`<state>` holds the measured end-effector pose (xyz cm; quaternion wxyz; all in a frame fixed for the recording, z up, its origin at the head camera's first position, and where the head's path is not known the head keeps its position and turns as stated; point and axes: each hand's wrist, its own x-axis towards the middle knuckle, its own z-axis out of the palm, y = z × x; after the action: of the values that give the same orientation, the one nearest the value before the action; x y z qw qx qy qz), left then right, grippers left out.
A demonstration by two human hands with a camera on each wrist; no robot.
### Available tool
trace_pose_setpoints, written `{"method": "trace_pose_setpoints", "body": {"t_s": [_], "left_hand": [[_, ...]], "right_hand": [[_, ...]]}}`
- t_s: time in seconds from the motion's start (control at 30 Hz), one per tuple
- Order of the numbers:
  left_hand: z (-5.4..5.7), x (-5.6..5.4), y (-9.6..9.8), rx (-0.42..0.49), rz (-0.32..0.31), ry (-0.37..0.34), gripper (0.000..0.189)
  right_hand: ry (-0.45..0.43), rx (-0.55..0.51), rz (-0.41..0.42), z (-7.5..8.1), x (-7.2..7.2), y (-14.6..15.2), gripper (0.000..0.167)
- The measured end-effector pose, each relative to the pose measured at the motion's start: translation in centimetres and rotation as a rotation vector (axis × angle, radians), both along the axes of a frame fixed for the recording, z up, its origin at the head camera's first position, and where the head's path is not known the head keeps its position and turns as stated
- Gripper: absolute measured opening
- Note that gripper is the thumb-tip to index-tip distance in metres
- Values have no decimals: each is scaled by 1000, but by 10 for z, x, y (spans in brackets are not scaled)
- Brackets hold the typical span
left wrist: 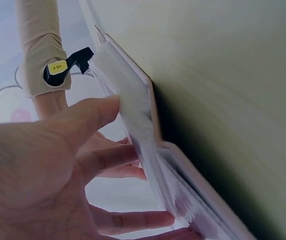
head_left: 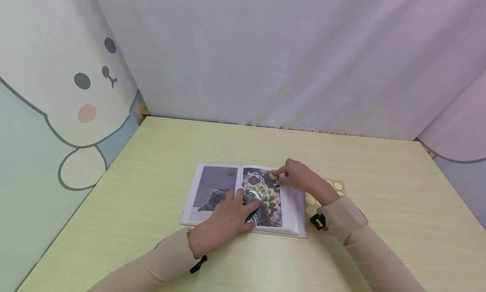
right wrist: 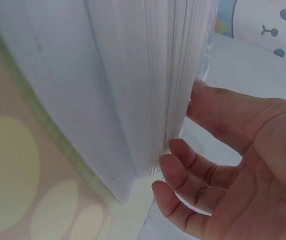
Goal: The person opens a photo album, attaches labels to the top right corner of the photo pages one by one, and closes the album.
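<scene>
A small photo album (head_left: 301, 226) lies open on the table. Its left page carries a grey cat picture (head_left: 206, 182) with a round sticker (head_left: 232, 172) near the top right corner. On the right page is a succulent picture (head_left: 270, 199). My left hand (head_left: 224, 220) rests across the middle of the album, fingers spread over the pages. At the succulent picture's upper right corner, my right hand (head_left: 298, 176) pinches a gold round sticker (head_left: 273, 176) by its right side. That sticker is hidden in the right wrist view, where the right fingertips (right wrist: 197, 97) meet the page edge.
A sheet of round stickers (head_left: 338, 185) lies right of the album, partly under the right forearm. The pale wooden table (head_left: 182, 144) meets a plain curtain (head_left: 273, 64) at the back. A cartoon-printed curtain (head_left: 41, 127) hangs at the left.
</scene>
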<state>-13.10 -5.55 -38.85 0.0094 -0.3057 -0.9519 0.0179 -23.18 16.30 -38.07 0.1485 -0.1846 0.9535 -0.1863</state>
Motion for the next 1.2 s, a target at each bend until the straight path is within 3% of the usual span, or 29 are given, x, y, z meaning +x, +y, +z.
{"method": "trace_pose_setpoints", "body": {"t_s": [0.17,0.37,0.87,1.2], "left_hand": [[2,0,0,0,3,-26,49],[3,1,0,-18,-4,-6,50],[1,2,-1,11,-14,7,50],[0,-4,-8,23,-21,-115,53]], "right_hand": [[-4,94,17,-2,6,0,54],[22,146,41,0,22,1,70],[153,145,105,0,72,4,69],[63,96,95,2,96,6,66]]}}
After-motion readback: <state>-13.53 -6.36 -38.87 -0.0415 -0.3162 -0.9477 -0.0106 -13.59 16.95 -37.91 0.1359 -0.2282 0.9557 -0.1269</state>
